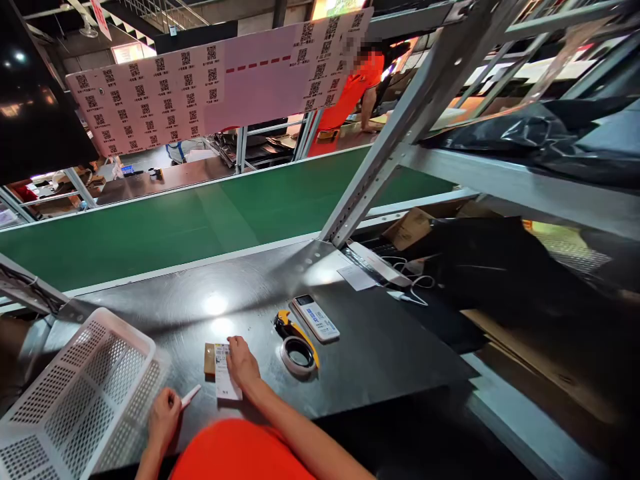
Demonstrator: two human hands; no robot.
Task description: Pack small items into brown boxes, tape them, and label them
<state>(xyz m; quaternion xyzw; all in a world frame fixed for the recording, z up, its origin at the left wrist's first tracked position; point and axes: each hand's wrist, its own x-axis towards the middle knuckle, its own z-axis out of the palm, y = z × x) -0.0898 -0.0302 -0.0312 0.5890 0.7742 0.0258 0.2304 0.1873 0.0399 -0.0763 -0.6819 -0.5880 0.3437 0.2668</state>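
In the head view, my left hand [164, 415] is near the front edge of the metal table, beside the white basket. Its fingers are closed on a thin white strip [191, 397] that points up and right. My right hand [243, 365] rests on the right side of a white printed label [225, 383], its fingers curled over the label's upper edge. Under the label lies a small brown box [209, 360], of which only the left end shows. To the right of that hand are a yellow tape dispenser [299, 350] with a roll and a phone [316, 319].
A white perforated basket [107, 393] stands at the left. Beyond the table [380, 347] runs a green conveyor belt [210, 213]. A metal post [395, 140] rises at the back right, near a white cable [413, 290]. A pink code board [200, 80] hangs above; a person in orange [350, 93] stands behind it.
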